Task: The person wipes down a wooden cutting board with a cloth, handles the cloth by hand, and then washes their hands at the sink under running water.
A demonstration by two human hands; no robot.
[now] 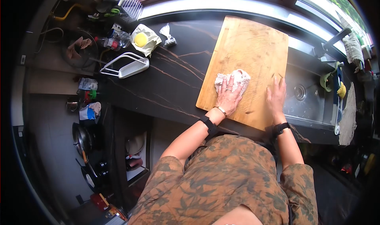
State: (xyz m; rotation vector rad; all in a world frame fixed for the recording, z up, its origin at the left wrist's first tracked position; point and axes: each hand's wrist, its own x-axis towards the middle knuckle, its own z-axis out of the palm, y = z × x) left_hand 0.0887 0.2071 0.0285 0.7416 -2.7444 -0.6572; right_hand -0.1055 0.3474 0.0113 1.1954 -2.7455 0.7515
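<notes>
Left hand [227,97] is pressing palm-down on the crumpled white cloth [237,77], which is lying on the lower half of the wooden board [247,42]; its grip is looking open, fingers mostly extended over the cloth, not clenching it. Right hand [277,95] is resting at the board's edge beside the sink [306,110], grip open, fingers extended, holding nothing visible. Board is sitting on the dark counter [178,72], with a white-framed rack [133,68] lying well apart, left.
</notes>
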